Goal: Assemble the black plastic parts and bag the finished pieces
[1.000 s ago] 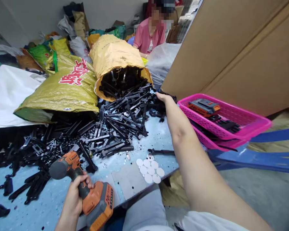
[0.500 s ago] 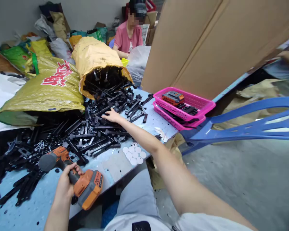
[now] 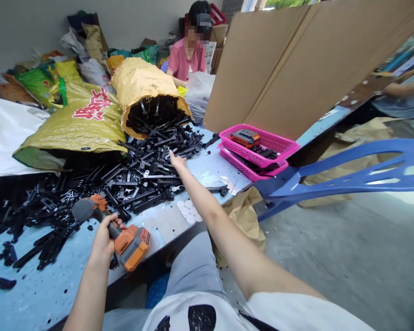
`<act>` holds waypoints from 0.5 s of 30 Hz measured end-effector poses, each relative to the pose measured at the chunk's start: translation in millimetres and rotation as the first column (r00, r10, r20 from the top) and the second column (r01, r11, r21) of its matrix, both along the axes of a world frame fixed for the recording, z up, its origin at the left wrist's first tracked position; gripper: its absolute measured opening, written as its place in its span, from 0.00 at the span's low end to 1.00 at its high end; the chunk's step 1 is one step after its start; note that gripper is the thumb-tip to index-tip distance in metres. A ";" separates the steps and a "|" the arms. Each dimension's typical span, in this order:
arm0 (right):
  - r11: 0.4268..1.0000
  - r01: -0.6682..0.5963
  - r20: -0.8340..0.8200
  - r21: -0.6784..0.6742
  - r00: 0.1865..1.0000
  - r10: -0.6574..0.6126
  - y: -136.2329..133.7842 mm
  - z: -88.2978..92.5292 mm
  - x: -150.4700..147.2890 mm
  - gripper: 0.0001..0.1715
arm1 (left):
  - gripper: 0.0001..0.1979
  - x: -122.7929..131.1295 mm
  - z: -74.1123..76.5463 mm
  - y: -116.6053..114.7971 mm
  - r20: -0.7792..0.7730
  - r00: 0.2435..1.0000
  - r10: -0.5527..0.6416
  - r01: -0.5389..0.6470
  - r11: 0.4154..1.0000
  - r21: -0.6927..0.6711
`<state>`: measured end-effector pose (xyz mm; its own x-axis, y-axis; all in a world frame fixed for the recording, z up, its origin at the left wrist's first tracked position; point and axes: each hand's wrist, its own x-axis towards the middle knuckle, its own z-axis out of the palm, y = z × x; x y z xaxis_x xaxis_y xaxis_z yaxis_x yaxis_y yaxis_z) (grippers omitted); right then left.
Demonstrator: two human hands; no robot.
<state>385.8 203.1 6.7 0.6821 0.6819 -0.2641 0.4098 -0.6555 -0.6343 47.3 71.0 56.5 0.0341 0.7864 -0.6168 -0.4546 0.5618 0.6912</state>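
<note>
Parts [image 3: 148,177], black and mostly long, spread in a heap from the tan sack [image 3: 152,76], which lay on its side, its round mouth wide and more dark pieces packed within. Left of it sagged the yellow-green sack [image 3: 58,131], printed in red, its open mouth facing the same heap and too dark inside for me to make out. Over to the right, an upper pink basket [image 3: 287,143] held an orange-and-grey battery [image 3: 245,138] beside some black pieces [image 3: 266,152]; it was stacked on a lower pink basket [image 3: 239,164], where the dark contents were hard to sort out.

The person's left hand [image 3: 106,230] was wrapped around the handle of an orange power tool [image 3: 126,236], held near the front edge of the worktop [image 3: 27,305]. The right hand [image 3: 178,161] reached to the right side of the heap; I couldn't tell whether it gripped anything.

That worktop was pale blue and specked with black bits, with white discs [image 3: 188,209] lying beside a grey plate [image 3: 169,221]. A tall cardboard sheet [image 3: 269,69] stood behind the baskets, a blue chair [image 3: 283,191] just beside them. Across the way sat a co-worker [image 3: 186,57] in pink, near bulging bags [image 3: 34,82] heaped against the wall.
</note>
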 end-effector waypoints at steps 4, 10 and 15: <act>0.984 -0.169 0.019 0.051 0.985 0.169 18.7 -0.7 -38.4 0.48 | 0.06 -1.7 -1.6 0.6 0.011 0.999 -0.048 0.048 0.999 -0.025; 0.985 -0.166 0.227 0.054 0.962 0.150 -24.9 3.9 39.1 0.26 | 0.06 -1.7 -1.3 -0.1 0.004 0.999 -0.044 0.044 0.999 -0.009; 0.996 -0.083 0.314 -0.043 0.945 0.092 -41.2 8.0 78.5 0.23 | 0.06 -2.6 -3.0 0.1 0.008 0.998 -0.057 0.057 0.998 -0.013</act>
<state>464.3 161.9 14.7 0.6715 0.7382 -0.0652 0.6426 -0.6238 -0.4450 44.7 71.2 53.6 0.0830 0.7747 -0.6268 -0.4268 0.5960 0.6801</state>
